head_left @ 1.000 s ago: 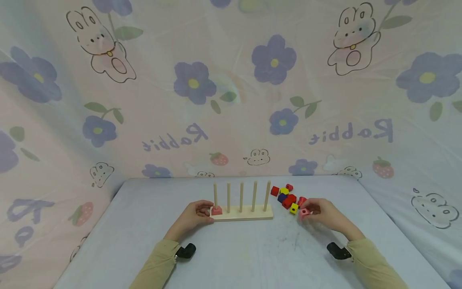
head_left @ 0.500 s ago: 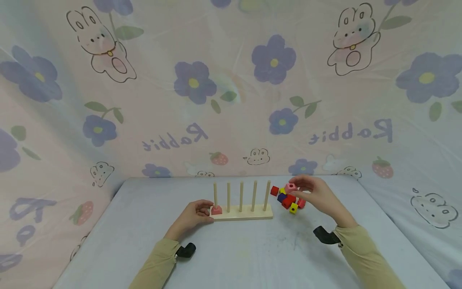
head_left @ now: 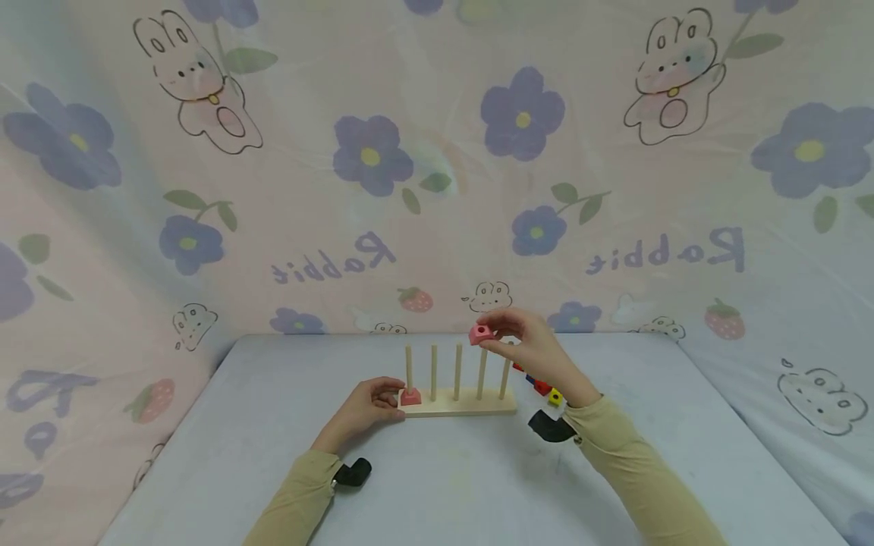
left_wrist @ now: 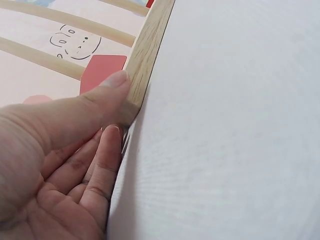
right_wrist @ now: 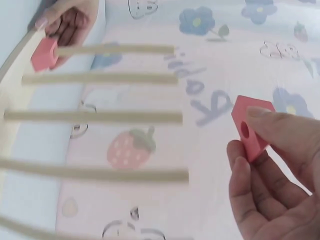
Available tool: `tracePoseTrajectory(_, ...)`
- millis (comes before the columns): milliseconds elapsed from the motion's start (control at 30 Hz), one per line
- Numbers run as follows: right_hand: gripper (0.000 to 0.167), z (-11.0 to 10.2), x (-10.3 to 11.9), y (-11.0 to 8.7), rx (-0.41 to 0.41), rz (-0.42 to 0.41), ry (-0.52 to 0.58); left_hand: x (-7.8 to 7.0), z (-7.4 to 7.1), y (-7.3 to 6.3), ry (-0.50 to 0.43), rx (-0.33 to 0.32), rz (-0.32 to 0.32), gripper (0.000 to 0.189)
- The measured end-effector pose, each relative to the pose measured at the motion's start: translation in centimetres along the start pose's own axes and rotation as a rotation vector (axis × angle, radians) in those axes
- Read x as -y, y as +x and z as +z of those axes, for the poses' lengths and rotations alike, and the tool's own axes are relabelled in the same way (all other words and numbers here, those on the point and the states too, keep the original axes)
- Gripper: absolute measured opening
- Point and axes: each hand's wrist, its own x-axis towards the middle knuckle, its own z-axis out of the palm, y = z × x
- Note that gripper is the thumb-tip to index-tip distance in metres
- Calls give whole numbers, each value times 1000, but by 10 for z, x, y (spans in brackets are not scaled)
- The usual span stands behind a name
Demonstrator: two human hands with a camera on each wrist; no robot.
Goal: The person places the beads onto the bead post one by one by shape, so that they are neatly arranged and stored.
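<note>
Pegs (right_wrist: 100, 116) — in all three views

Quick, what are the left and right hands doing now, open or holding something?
Left hand: holding one end of the wooden peg board.
Right hand: closed, holding a pink block.

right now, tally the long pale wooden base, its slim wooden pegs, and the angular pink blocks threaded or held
Long pale wooden base: 1
Slim wooden pegs: 5
Angular pink blocks: 2 (one around the leftmost peg, one in the right hand)
Total: 8
</note>
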Motion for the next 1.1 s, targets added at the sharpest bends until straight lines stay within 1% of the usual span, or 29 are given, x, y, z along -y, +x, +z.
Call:
tracePoseTrajectory(133,29,22,8,13,21,-90,10,-2,2,0,2,2,3,51)
tracePoseTrajectory(200,29,33,11,18,24,-105,20,-3,2,-1,5,1,5,51)
tracePoseTrajectory(333,29,53,12,26,16,-111,48,-4,3,0,8,-2,5,49)
tracePoseTrajectory(567,30,90,-18,41,-37,-192,45,-2,0,1,12,0,2,49)
tracePoseTrajectory(600,31,94,-19,42,-46,-199,42,-2,0,1,12,1,0,49)
tracePoseTrajectory(800,31,109,-22,45,-73,-207,2,-1,-1,2,23,1,-9,49)
tracePoseTrajectory(933,31,113,-25,44,-119,-191,-50,-1,0,2,36,2,1,49)
tracePoseTrajectory(1033,30,113,-27,44,-151,-172,-48,-3,0,1,39,1,4,49)
tracePoseTrajectory(1100,30,114,-29,45,-154,-158,-18,-5,0,0,39,3,-1,49)
